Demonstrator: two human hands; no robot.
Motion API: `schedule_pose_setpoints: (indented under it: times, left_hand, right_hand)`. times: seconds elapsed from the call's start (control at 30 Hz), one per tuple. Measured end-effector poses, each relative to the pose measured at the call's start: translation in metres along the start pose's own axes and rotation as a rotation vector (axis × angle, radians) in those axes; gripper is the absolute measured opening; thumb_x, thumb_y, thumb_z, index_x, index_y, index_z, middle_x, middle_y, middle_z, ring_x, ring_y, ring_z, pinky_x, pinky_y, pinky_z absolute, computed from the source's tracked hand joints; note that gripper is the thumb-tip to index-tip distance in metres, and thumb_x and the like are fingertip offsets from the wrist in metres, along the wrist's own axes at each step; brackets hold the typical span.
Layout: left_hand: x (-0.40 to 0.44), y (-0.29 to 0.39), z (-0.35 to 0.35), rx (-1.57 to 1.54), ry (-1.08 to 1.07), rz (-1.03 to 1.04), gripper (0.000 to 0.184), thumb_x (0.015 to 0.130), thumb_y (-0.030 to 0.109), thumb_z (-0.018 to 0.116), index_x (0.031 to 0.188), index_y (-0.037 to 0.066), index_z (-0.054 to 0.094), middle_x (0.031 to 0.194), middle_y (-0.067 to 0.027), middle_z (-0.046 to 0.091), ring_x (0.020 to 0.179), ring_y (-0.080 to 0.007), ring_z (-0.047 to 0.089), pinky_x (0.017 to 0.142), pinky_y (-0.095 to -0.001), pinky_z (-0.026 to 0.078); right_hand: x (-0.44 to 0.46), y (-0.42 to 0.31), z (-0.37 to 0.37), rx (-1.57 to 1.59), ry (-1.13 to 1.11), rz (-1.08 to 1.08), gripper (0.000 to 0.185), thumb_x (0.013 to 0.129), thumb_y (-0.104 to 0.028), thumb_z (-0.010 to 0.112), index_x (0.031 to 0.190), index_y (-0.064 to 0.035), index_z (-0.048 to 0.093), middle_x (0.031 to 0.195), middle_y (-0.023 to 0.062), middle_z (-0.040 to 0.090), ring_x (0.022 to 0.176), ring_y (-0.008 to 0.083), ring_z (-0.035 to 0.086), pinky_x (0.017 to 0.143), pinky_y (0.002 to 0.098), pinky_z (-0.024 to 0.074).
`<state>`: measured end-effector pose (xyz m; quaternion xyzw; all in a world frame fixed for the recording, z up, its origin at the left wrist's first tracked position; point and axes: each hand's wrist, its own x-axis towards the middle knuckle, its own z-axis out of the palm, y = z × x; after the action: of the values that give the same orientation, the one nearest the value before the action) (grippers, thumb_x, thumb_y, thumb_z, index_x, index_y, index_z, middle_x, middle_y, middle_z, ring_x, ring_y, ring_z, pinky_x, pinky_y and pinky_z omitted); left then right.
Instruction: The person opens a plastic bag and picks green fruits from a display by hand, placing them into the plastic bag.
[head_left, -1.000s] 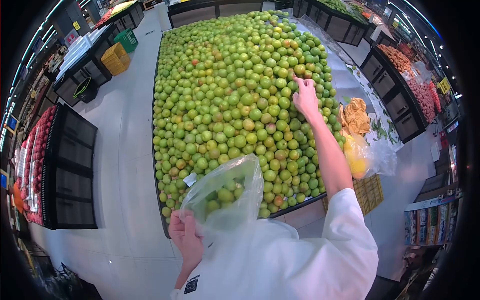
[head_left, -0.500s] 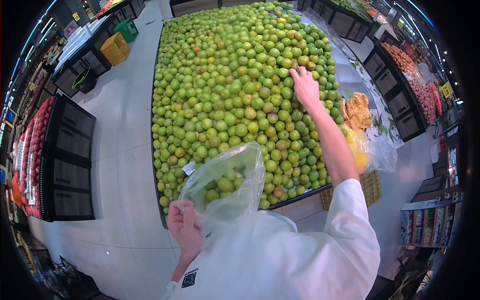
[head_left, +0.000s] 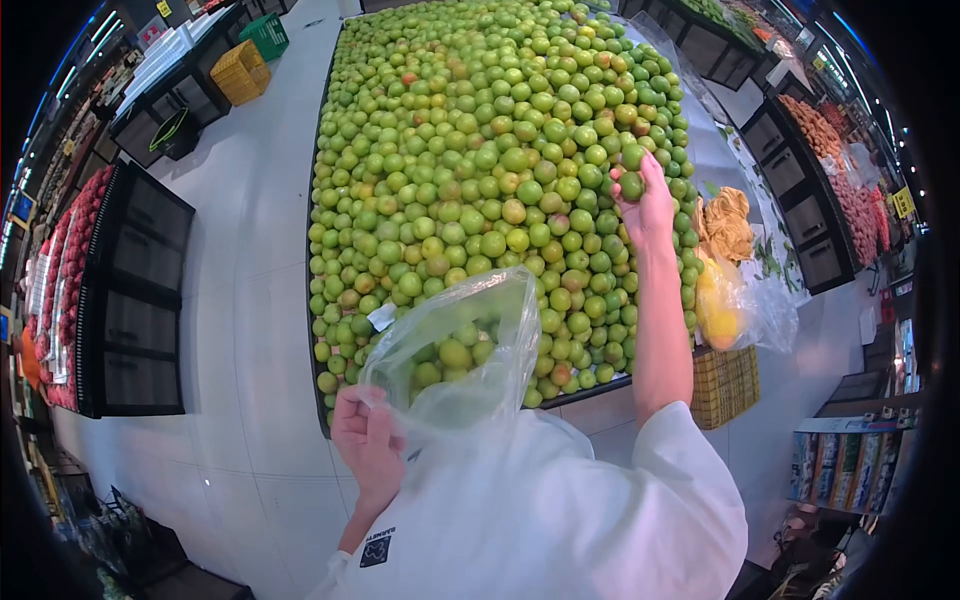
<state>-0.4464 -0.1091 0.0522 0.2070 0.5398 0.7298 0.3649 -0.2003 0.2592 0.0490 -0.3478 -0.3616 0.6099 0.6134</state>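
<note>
A wide heap of round green fruit [head_left: 460, 160] covers the display table. Over its near edge, my left hand [head_left: 368, 435] pinches the rim of a clear plastic bag [head_left: 480, 370], whose mouth hangs open; green fruit shows through or inside it, I cannot tell which. At the right side of the heap my right hand [head_left: 645, 200] has its fingers curled round a green fruit [head_left: 632, 185]. Another green fruit [head_left: 634, 156] lies by its fingertips.
Right of the heap are a crumpled tan cloth [head_left: 728, 225] and a clear bag with something yellow [head_left: 722, 310]. A yellow crate [head_left: 725, 388] sits below them. Dark cabinets [head_left: 140, 290] with red produce stand at the left. A white paper scrap [head_left: 381, 317] lies on the fruit.
My right hand has turned, shifted right and closed round a fruit from the heap. My left hand still holds the bag's rim. The whole view has shifted slightly.
</note>
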Motion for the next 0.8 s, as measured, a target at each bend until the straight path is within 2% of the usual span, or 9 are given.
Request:
schedule_pose_setpoints:
  times: [0.1,0.17,0.23,0.27,0.3,0.37,0.53,0.63,0.8]
  left_hand:
    - [-0.001,0.002,0.002,0.043,-0.017,0.007,0.010,0.092,0.009,0.057,0.100,0.005,0.052,0.067,0.0020,0.054,0.047,-0.0025,0.044,0.042,-0.0185,0.033]
    - [-0.003,0.003,0.004,0.084,0.010,-0.033,0.009,0.093,0.008,0.057,0.099,0.005,0.052,0.068,0.0019,0.054,0.047,-0.0024,0.044,0.042,-0.0186,0.033]
    - [-0.002,0.003,0.004,0.129,0.038,-0.060,0.007,0.093,0.007,0.056,0.098,0.006,0.051,0.069,0.0017,0.054,0.048,-0.0022,0.044,0.042,-0.0187,0.033]
    - [-0.003,0.001,0.004,0.107,0.038,-0.071,0.007,0.094,0.007,0.057,0.097,0.006,0.051,0.069,0.0014,0.054,0.048,-0.0025,0.044,0.042,-0.0190,0.034]
    - [-0.005,0.000,0.003,0.087,0.031,-0.082,0.007,0.095,0.008,0.057,0.095,0.006,0.050,0.069,0.0011,0.054,0.048,-0.0029,0.043,0.043,-0.0192,0.035]
    - [-0.004,-0.003,0.004,0.036,-0.010,-0.035,0.009,0.096,0.009,0.057,0.093,0.007,0.049,0.069,0.0009,0.054,0.048,-0.0033,0.043,0.043,-0.0196,0.035]
    - [-0.005,-0.003,0.005,-0.013,-0.028,0.030,0.013,0.097,0.012,0.058,0.091,0.006,0.048,0.069,0.0003,0.054,0.049,-0.0045,0.043,0.043,-0.0206,0.036]
    - [-0.006,-0.002,-0.001,0.000,-0.005,0.035,0.012,0.098,0.011,0.057,0.092,0.006,0.048,0.067,0.0004,0.053,0.050,-0.0045,0.043,0.043,-0.0208,0.035]
    - [-0.003,-0.003,0.002,-0.046,-0.049,0.021,0.012,0.097,0.012,0.058,0.092,0.006,0.049,0.065,0.0007,0.052,0.049,-0.0048,0.043,0.042,-0.0209,0.035]
  right_hand:
    - [-0.056,-0.006,0.011,0.536,-0.340,0.294,0.038,0.104,-0.030,0.043,0.134,-0.0080,0.043,0.109,0.0123,0.057,0.078,0.0170,0.055,0.054,0.0213,0.0478]
    - [-0.097,-0.012,0.027,0.420,-0.458,0.290,0.041,0.104,-0.034,0.042,0.133,-0.0063,0.043,0.108,0.0127,0.056,0.071,0.0135,0.051,0.045,0.0173,0.0408]
    - [-0.133,-0.019,0.045,0.137,-0.741,0.199,0.048,0.098,-0.038,0.055,0.132,-0.0052,0.046,0.105,0.0122,0.057,0.069,0.0091,0.055,0.041,0.0156,0.0352]
    - [-0.151,-0.025,0.053,-0.099,-0.814,0.247,0.049,0.091,-0.035,0.065,0.128,-0.0065,0.050,0.105,0.0086,0.059,0.077,0.0108,0.058,0.048,0.0214,0.0436]
    - [-0.168,-0.030,0.069,-0.497,-0.932,0.082,0.045,0.087,-0.029,0.068,0.124,-0.0077,0.054,0.108,0.0085,0.062,0.084,0.0170,0.061,0.062,0.0324,0.0518]
    - [-0.188,-0.021,0.103,-0.917,-1.284,-0.075,0.040,0.085,-0.024,0.069,0.120,-0.0084,0.058,0.109,0.0092,0.062,0.092,0.0248,0.063,0.076,0.0406,0.0528]
    - [-0.217,0.073,0.108,-1.413,-1.382,-0.382,0.041,0.083,-0.018,0.065,0.122,-0.0090,0.058,0.107,0.0128,0.060,0.100,0.0308,0.061,0.077,0.0404,0.0528]
    - [-0.217,0.092,0.102,-1.322,-1.272,-0.593,0.040,0.082,-0.017,0.064,0.120,-0.0078,0.058,0.107,0.0143,0.060,0.101,0.0317,0.060,0.085,0.0404,0.0506]
    - [-0.209,0.080,0.089,-1.219,-1.242,-0.575,0.034,0.079,-0.012,0.064,0.112,-0.0052,0.062,0.108,0.0134,0.060,0.111,0.0283,0.057,0.082,0.0405,0.0507]
